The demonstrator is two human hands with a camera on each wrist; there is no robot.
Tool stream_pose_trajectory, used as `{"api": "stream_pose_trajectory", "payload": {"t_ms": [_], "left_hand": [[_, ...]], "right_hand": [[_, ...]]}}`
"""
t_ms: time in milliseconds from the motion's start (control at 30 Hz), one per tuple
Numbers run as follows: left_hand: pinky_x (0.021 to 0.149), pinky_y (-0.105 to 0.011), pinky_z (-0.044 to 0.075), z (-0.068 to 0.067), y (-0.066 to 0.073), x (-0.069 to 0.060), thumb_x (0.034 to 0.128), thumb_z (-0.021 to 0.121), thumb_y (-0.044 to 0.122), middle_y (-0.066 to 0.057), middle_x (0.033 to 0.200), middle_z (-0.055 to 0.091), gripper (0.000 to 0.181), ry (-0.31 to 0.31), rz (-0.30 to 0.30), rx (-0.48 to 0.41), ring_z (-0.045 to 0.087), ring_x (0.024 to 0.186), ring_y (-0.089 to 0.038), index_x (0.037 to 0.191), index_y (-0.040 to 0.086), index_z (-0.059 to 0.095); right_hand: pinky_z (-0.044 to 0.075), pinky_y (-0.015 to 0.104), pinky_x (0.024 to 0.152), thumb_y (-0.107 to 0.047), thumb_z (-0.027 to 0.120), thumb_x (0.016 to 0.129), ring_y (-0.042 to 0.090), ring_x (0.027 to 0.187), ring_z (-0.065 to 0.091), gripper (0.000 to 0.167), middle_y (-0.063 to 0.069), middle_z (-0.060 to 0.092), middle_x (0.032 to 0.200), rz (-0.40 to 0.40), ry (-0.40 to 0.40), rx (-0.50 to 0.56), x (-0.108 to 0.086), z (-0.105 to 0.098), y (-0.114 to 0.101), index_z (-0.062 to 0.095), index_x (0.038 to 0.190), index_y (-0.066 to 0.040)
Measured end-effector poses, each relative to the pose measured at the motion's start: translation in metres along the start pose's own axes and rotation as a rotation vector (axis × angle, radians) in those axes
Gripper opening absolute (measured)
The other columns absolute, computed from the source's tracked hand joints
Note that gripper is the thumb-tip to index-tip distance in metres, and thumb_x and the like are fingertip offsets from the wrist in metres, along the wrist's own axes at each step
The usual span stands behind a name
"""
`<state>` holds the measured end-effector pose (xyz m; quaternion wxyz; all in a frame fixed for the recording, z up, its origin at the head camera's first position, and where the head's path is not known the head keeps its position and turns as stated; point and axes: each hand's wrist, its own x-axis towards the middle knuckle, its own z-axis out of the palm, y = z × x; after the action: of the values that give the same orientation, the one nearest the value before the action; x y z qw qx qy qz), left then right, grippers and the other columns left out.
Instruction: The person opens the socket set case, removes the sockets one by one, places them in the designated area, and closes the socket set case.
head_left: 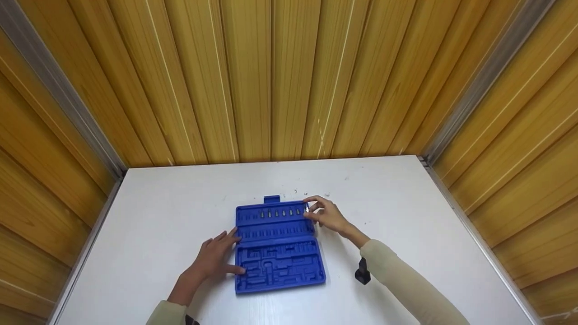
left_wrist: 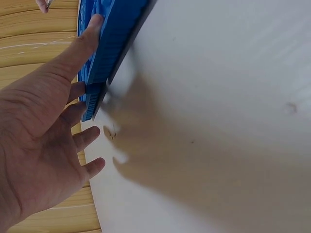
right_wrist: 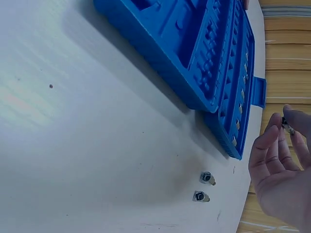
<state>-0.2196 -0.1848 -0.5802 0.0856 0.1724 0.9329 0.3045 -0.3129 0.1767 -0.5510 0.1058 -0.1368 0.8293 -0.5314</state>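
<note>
A blue plastic tool case [head_left: 280, 284] lies unfolded on the white table, with moulded recesses in both halves. A row of small metal bit sockets [head_left: 277, 214] fills part of the far half's upper strip. My right hand [head_left: 332, 218] pinches one more bit socket [right_wrist: 287, 127] between thumb and fingers, at that strip's right end. At the case's left side is my left hand [head_left: 212, 259], its thumb on the near half's rim and fingertips against the far half's edge. Two loose bit sockets [right_wrist: 207, 178] rest on the table near the case in the right wrist view.
A white table [head_left: 171, 203] carries the case, with small dark marks beyond its far edge. A latch tab [head_left: 272, 199] sticks out from the case's far side. Wood-patterned panels [head_left: 289, 81] enclose the table at the back and sides.
</note>
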Motion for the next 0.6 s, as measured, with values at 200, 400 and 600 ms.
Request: {"api": "stream_pose_trajectory", "payload": {"t_ms": [200,400,600], "left_hand": [[0.118,-0.073,0.023,-0.001,0.002,0.003,0.0688,0.093,0.041,-0.017,0.163,0.038,0.090,0.005,-0.016,0.013,0.033,0.150,-0.047,0.142,0.003,0.056],[0.119,-0.071,0.023,-0.002,0.002,0.004,0.0681,0.094,0.041,-0.015,0.164,0.039,0.091,0.006,-0.034,0.020,0.033,0.151,-0.046,0.143,0.005,0.056],[0.119,-0.072,0.023,0.003,0.000,0.002,0.0668,0.094,0.041,-0.015,0.163,0.039,0.091,0.003,-0.045,0.026,0.034,0.150,-0.046,0.142,0.006,0.057]], "right_hand": [[0.044,0.017,0.052,-0.011,0.078,0.090,0.010,0.062,0.059,0.048,0.018,0.070,0.089,-0.012,0.040,-0.015,0.000,-0.011,0.005,0.060,0.130,0.008],[0.043,0.015,0.051,-0.006,0.077,0.088,0.007,0.059,0.059,0.045,0.021,0.071,0.084,-0.047,0.076,-0.028,-0.003,-0.022,0.013,0.061,0.126,0.012],[0.045,0.014,0.052,-0.003,0.076,0.089,0.020,0.063,0.069,0.043,0.028,0.072,0.088,-0.025,0.100,-0.058,-0.011,-0.032,0.026,0.062,0.127,0.013]]}}
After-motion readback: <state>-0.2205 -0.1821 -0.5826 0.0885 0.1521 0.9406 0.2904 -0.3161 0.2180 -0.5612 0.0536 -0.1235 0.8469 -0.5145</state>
